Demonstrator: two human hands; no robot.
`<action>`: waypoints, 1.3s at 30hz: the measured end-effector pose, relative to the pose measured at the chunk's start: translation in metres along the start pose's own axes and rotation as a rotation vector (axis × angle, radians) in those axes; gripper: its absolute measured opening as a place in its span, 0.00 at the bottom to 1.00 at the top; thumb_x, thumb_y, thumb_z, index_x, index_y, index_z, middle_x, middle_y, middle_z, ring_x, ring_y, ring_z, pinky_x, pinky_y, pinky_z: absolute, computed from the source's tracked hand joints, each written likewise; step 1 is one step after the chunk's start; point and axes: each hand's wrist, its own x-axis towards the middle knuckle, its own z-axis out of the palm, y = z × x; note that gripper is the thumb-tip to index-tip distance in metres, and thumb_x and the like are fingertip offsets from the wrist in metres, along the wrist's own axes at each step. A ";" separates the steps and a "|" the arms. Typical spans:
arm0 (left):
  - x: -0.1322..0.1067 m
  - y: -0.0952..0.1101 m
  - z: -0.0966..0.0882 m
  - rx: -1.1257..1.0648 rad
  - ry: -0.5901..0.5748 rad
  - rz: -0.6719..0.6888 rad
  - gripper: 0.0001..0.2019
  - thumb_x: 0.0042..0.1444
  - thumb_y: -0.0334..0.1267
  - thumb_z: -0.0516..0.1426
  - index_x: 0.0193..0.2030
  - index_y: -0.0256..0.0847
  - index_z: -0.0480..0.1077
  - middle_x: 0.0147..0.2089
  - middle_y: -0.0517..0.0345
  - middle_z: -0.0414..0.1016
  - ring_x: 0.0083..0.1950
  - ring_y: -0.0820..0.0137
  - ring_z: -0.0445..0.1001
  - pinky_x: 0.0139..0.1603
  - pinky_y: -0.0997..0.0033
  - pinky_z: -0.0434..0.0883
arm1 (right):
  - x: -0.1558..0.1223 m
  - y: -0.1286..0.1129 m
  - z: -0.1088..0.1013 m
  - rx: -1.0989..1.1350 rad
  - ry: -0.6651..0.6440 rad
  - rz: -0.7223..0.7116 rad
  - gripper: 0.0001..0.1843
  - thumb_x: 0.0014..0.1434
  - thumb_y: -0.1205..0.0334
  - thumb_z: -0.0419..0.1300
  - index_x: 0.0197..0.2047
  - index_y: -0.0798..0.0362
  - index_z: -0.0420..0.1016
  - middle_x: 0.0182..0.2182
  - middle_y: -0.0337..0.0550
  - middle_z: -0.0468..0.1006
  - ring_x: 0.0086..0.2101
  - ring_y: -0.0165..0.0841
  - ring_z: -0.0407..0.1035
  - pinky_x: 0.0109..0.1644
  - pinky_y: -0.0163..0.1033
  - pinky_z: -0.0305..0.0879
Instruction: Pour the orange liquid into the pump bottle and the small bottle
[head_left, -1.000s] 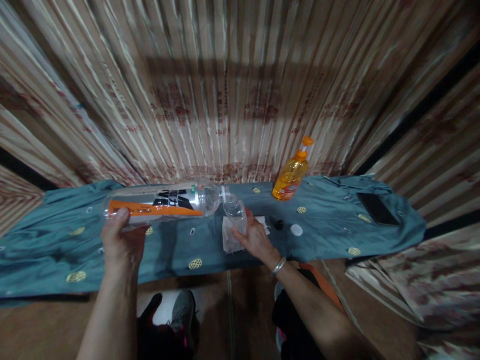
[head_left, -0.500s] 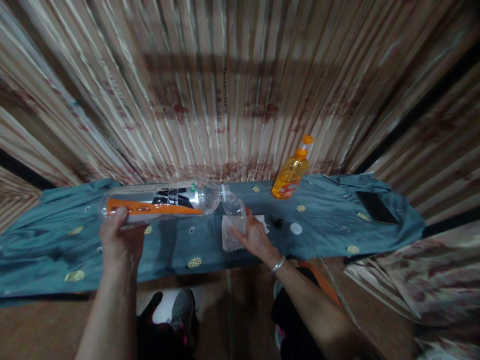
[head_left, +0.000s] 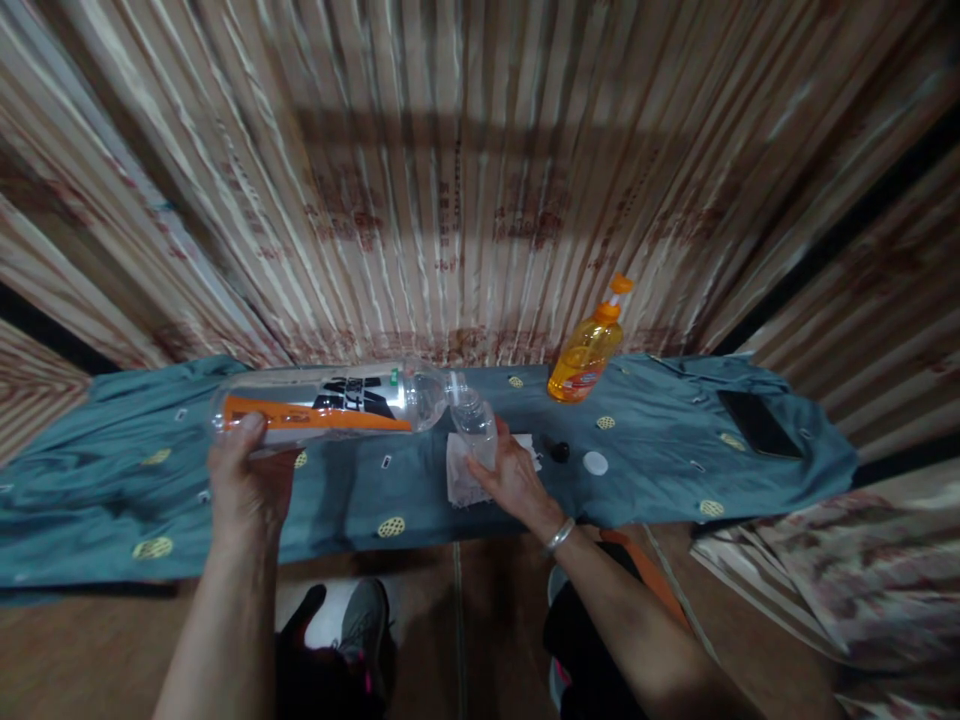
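My left hand [head_left: 244, 485] grips the base end of a large clear plastic bottle [head_left: 330, 405] with an orange and black label. The bottle lies almost level in the air, its mouth pointing right. My right hand [head_left: 510, 478] is wrapped round a small clear bottle [head_left: 474, 425] that stands on a white cloth [head_left: 459, 478]. The big bottle's mouth sits right at the small bottle's opening. Both are above a blue-green patterned cloth [head_left: 112, 490] that covers the table.
An orange pump bottle [head_left: 586, 350] stands at the back of the table. A small black cap [head_left: 559, 451] and a white cap [head_left: 595, 462] lie to the right of my right hand. A dark phone [head_left: 757, 422] lies near the right end. Striped curtains hang behind.
Both hands and both bottles hold nearly the same pose. The view has shifted slightly.
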 end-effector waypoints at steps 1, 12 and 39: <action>0.000 0.000 0.000 -0.004 0.019 -0.008 0.13 0.36 0.38 0.67 0.32 0.40 0.75 0.36 0.62 0.78 0.38 0.71 0.74 0.36 0.72 0.75 | 0.000 0.000 0.000 0.004 0.004 -0.002 0.34 0.60 0.54 0.57 0.64 0.62 0.52 0.48 0.61 0.77 0.46 0.47 0.75 0.49 0.48 0.72; -0.003 0.002 -0.003 -0.014 0.040 -0.010 0.16 0.35 0.37 0.69 0.34 0.40 0.75 0.34 0.61 0.78 0.32 0.72 0.74 0.39 0.70 0.75 | -0.001 0.003 0.004 0.023 0.008 0.025 0.35 0.60 0.51 0.56 0.63 0.64 0.54 0.48 0.63 0.77 0.46 0.49 0.75 0.49 0.52 0.72; -0.012 0.003 -0.003 -0.004 0.052 0.002 0.25 0.33 0.35 0.70 0.43 0.45 0.74 0.37 0.63 0.76 0.35 0.70 0.75 0.42 0.68 0.73 | -0.002 0.002 0.004 0.056 0.031 0.080 0.33 0.60 0.50 0.58 0.63 0.57 0.55 0.47 0.58 0.78 0.47 0.48 0.75 0.49 0.54 0.73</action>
